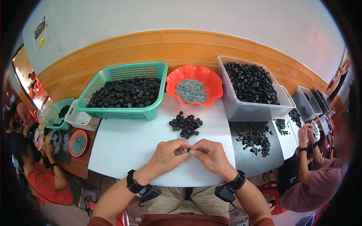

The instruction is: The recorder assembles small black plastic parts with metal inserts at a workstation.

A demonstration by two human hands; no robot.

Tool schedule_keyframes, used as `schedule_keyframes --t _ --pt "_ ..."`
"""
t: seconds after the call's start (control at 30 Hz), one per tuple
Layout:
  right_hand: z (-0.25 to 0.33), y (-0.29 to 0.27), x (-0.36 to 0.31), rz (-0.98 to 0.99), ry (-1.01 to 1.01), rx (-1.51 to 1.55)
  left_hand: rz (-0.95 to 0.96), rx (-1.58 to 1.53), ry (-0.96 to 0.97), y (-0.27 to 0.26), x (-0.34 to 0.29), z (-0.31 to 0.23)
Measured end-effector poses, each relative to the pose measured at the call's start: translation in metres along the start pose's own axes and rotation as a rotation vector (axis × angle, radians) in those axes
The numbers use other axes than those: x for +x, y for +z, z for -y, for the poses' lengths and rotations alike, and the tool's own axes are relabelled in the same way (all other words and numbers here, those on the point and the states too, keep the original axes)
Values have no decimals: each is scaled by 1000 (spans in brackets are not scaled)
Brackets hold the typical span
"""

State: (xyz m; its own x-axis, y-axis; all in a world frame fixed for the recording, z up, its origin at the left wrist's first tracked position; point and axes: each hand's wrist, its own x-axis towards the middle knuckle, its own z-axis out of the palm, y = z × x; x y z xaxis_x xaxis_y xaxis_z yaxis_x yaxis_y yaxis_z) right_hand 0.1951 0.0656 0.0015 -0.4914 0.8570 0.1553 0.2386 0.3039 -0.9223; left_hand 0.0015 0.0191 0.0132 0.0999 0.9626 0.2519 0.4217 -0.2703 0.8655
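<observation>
Above the near part of the white tabletop point(124, 150), my left hand point(167, 153) and my right hand point(212, 155) meet fingertip to fingertip. Between them a small black plastic part point(188, 150) is pinched, mostly hidden by the fingers. Both hands are closed on it. Just beyond my fingers lies a loose pile of black cylindrical plastic pieces point(186, 125). Farther back, a red scalloped bowl point(174, 76) holds many thin silvery metal pins or screws point(191, 91); which of these I cannot tell.
A green basket point(124, 113) of round black caps point(126, 92) stands back left. Back right is a clear tub point(249, 110) of small black parts point(250, 83); more black pieces point(256, 139) lie scattered before it. People work at left point(49, 180) and right point(313, 180).
</observation>
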Motion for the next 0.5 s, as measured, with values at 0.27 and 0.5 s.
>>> schedule_keyframes --t 0.27,0.5 --pt "3 -5 -3 18 -98 87 41 -194 -144 1 -3 1" --pt "1 -5 -7 1 -254 81 88 -568 -240 3 -7 6"
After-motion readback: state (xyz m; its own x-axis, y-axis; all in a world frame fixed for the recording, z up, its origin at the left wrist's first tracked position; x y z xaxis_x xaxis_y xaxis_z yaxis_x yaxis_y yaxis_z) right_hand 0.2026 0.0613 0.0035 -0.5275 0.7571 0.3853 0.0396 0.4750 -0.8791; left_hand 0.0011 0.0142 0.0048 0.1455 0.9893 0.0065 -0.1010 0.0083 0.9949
